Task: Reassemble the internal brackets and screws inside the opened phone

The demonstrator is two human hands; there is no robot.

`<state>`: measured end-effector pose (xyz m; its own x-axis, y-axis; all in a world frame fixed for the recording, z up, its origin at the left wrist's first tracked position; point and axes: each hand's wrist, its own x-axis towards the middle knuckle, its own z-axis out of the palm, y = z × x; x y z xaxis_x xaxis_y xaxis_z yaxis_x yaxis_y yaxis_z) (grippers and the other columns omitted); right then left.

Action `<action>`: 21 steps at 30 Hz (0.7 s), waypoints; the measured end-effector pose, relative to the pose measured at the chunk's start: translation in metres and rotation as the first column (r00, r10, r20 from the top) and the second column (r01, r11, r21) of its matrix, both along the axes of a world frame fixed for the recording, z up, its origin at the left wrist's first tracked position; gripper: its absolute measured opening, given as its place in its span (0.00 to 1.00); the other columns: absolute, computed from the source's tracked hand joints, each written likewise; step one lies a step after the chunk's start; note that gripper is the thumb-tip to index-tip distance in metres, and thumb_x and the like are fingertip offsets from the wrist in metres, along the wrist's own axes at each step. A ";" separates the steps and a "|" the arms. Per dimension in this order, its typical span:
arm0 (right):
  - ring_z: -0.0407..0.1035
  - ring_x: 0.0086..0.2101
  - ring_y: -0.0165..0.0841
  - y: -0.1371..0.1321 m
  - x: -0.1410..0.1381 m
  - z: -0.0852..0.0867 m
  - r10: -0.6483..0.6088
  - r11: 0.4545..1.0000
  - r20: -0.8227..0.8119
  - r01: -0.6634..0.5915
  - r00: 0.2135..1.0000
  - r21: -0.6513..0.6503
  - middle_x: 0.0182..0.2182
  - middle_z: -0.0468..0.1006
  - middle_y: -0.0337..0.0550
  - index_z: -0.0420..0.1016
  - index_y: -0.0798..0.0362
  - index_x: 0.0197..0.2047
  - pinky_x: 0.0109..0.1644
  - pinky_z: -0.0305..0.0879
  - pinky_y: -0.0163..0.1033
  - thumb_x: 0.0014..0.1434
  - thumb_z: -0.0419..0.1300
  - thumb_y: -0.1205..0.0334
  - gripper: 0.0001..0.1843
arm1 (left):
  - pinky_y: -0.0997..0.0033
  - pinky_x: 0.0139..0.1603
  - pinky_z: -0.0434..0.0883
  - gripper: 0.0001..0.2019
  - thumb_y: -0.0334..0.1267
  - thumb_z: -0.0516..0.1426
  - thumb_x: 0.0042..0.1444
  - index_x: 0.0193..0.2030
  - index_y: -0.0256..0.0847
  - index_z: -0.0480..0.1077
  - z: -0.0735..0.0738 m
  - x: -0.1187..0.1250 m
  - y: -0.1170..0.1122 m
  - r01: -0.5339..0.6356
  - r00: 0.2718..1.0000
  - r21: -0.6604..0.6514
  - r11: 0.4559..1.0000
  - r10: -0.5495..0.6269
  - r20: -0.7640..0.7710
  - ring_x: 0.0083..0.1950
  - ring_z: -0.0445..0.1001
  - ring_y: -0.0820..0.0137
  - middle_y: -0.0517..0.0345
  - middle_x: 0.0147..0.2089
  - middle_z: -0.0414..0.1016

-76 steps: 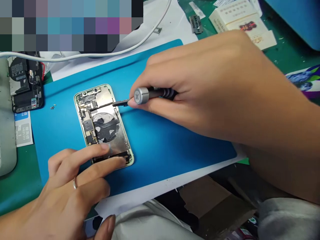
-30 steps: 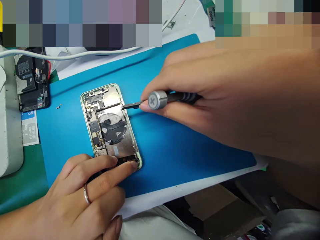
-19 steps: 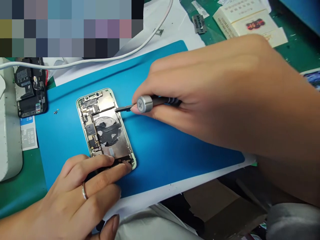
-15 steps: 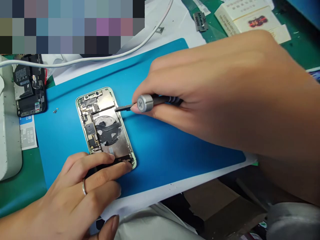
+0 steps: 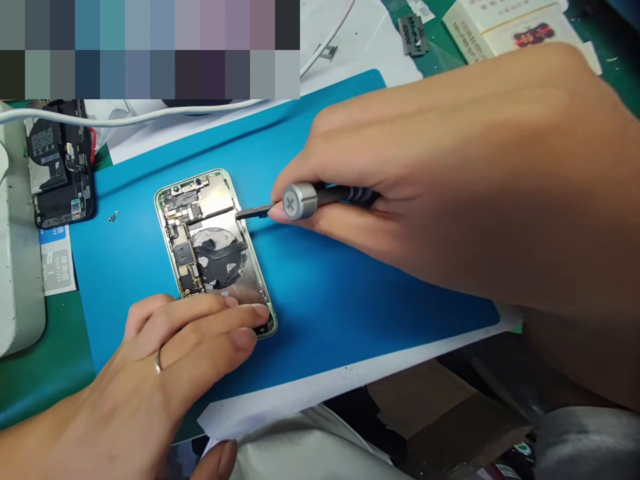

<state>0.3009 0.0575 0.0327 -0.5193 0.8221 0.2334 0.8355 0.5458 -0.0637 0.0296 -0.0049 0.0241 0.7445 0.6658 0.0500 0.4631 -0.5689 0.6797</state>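
Observation:
An opened smartphone (image 5: 225,267), its circuit board and bare metal inside showing, lies on the blue mat. Across its lower end rest the outstretched fingers of my left hand (image 5: 185,340), which wears a ring; the thumb is well apart from them. My right hand (image 5: 400,173) is closed round a screwdriver (image 5: 300,201) whose silver cap, marked with a cross, faces me. From the same fingertips a thin dark flat tool (image 5: 254,211) reaches to the phone's upper right edge; its exact kind I cannot make out. The lower phone end is partly hidden.
Tiny screws (image 5: 113,217) lie on the blue mat (image 5: 350,333), left of the phone. Another dark phone part (image 5: 65,167) stands farther left by a pale casing (image 5: 20,267). A white cable (image 5: 150,120) crosses behind. A white box (image 5: 500,30) and a razor blade (image 5: 413,37) lie at the back.
The view has shifted slightly. My left fingers have slid a little up over the phone's lower end. The dark tool's tip stays at the same edge of the phone.

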 end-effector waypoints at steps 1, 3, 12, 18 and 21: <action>0.73 0.35 0.37 0.000 0.000 0.000 -0.001 1.000 -0.004 0.001 1.000 0.000 0.33 0.81 0.41 0.78 0.51 0.37 0.36 0.56 0.41 0.65 0.57 0.66 0.08 | 0.46 0.68 0.65 0.29 0.28 0.55 0.54 0.64 0.43 0.63 -0.001 0.001 -0.003 -0.043 0.999 -0.005 0.999 0.043 0.024 0.66 0.72 0.54 0.50 0.64 0.75; 0.74 0.36 0.37 0.000 0.001 -0.001 0.000 1.000 -0.007 0.000 1.000 0.001 0.34 0.81 0.40 0.78 0.51 0.37 0.36 0.57 0.41 0.66 0.56 0.66 0.09 | 0.42 0.73 0.60 0.28 0.27 0.53 0.55 0.63 0.45 0.64 -0.001 0.002 -0.008 -0.097 0.994 -0.020 0.995 0.098 0.053 0.65 0.74 0.54 0.50 0.65 0.74; 0.74 0.35 0.36 0.001 -0.001 0.000 -0.008 1.000 0.016 0.008 1.000 -0.007 0.33 0.80 0.40 0.77 0.49 0.36 0.38 0.60 0.43 0.65 0.53 0.66 0.12 | 0.44 0.80 0.50 0.29 0.24 0.53 0.55 0.65 0.40 0.62 0.004 -0.004 0.006 0.205 0.977 0.064 0.977 -0.200 -0.067 0.73 0.65 0.61 0.51 0.72 0.66; 0.74 0.36 0.38 0.001 0.001 -0.001 -0.006 1.000 0.008 0.006 1.000 -0.007 0.34 0.81 0.39 0.77 0.48 0.36 0.39 0.62 0.43 0.67 0.53 0.62 0.11 | 0.45 0.80 0.48 0.30 0.26 0.53 0.55 0.67 0.41 0.61 0.005 -0.004 0.013 0.276 0.959 0.054 0.960 -0.271 -0.084 0.76 0.61 0.61 0.52 0.76 0.60; 0.74 0.36 0.38 0.001 0.002 0.000 0.006 1.000 0.014 -0.006 1.000 -0.005 0.34 0.81 0.40 0.77 0.48 0.36 0.39 0.62 0.43 0.67 0.53 0.62 0.12 | 0.43 0.80 0.50 0.31 0.27 0.54 0.54 0.66 0.40 0.61 0.005 -0.004 0.013 0.283 0.957 0.035 0.959 -0.280 -0.073 0.76 0.61 0.59 0.51 0.74 0.62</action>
<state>0.3032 0.0588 0.0326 -0.5274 0.8200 0.2222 0.8329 0.5506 -0.0552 0.0256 0.0086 0.0293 0.9040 0.4270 0.0182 0.3235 -0.7115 0.6238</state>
